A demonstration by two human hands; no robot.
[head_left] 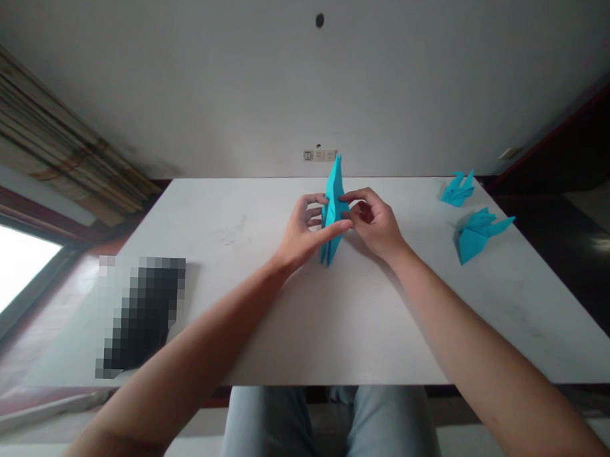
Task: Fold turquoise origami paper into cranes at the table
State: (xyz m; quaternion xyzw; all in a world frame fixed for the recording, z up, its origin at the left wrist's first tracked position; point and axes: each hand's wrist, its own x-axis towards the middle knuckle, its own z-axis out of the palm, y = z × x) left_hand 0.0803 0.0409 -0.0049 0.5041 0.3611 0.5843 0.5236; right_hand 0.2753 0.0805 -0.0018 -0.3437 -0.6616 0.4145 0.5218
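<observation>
A tall, narrow piece of folded turquoise paper (333, 189) stands upright above the middle of the white table (332, 323). My left hand (305, 232) grips it from the left, thumb and fingers closed on its lower half. My right hand (375, 221) pinches the same paper from the right, fingers curled against its middle. The paper's pointed top rises above both hands, and its lower tip pokes out beneath them, close to the tabletop.
Two finished turquoise paper figures lie at the table's right side, a small one (458, 188) at the far corner and a larger one (477, 233) nearer. A dark blurred object (142, 313) rests at the near left. A wall socket (319, 154) sits behind the table.
</observation>
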